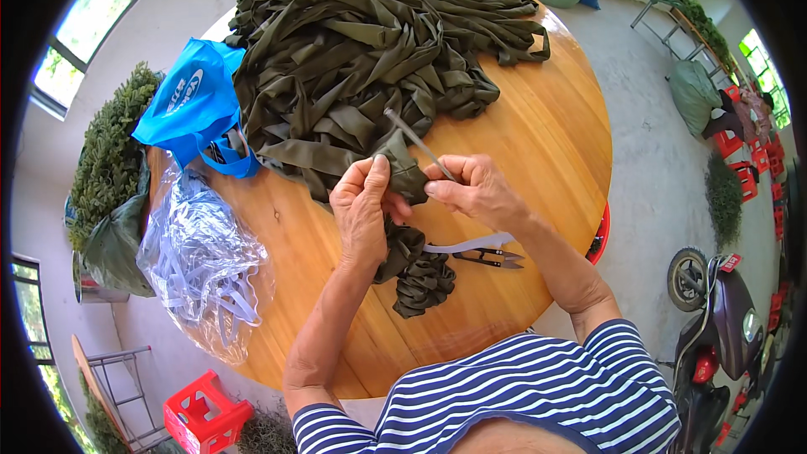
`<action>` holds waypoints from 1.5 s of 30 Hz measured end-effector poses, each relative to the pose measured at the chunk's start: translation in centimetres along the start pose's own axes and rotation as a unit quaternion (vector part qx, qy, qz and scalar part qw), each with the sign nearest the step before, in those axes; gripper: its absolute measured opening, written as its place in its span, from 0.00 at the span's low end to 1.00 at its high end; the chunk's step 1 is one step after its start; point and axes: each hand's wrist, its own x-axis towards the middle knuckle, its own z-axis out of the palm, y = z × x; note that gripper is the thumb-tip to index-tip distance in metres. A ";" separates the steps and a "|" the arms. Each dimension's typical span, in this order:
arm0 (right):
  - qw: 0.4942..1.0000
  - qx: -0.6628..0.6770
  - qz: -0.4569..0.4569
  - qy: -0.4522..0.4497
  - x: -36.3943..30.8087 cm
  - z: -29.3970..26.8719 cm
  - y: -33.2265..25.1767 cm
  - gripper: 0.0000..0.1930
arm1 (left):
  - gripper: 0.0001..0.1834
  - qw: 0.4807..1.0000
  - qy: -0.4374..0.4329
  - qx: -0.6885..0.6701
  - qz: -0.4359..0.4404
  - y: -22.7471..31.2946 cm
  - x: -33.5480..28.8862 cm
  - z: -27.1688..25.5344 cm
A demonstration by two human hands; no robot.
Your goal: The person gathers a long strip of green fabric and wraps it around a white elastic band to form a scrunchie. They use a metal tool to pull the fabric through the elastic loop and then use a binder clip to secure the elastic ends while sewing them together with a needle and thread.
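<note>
My left hand pinches the end of a dark green fabric strip between thumb and fingers. In my right hand is a thin grey rod, which slants up and left above the fabric. The rod's lower end is partly hidden by my fingers. A bunched, gathered length of the same green fabric lies below my hands. Beside it, a white elastic band and black-handled thread snips rest on the table. A large heap of green fabric strips spreads beyond my hands.
The round wooden table carries a blue bag and a clear plastic bag of white elastic bands at left. A red stool stands at lower left. A motor scooter is parked at right; green sacks stand farther off.
</note>
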 end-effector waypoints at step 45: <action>0.990 0.130 0.020 0.060 -0.2 -0.8 -1.0 0.09 | 0.07 0.990 -0.089 0.102 0.033 -0.3 -1.8 1.7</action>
